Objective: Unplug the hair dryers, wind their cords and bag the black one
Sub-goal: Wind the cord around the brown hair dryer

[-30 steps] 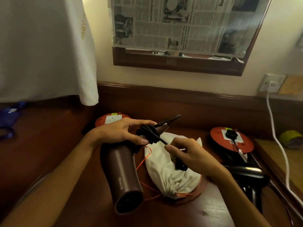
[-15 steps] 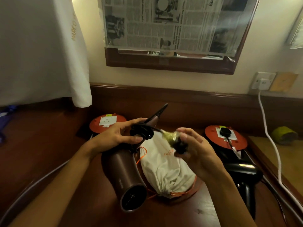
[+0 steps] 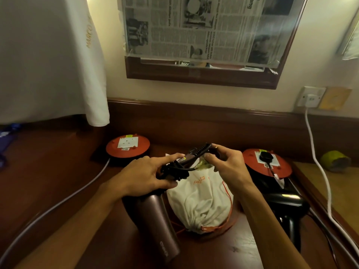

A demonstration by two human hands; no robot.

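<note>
Maroon cylindrical dryer (image 3: 157, 220): both hands' fingers (image 3: 175, 157) grip its bunched black cord (image 3: 174, 170).

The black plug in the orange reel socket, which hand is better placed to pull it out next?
Probably the right hand. The black plug sits in the orange reel just beyond it on the right, while the left hand is across the white bag, steadying the brown dryer and its cord bundle.

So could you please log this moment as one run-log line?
left hand: holds wound cord on brown dryer | right hand: grips plug end | black dryer: plugged in | bag: closed
</note>
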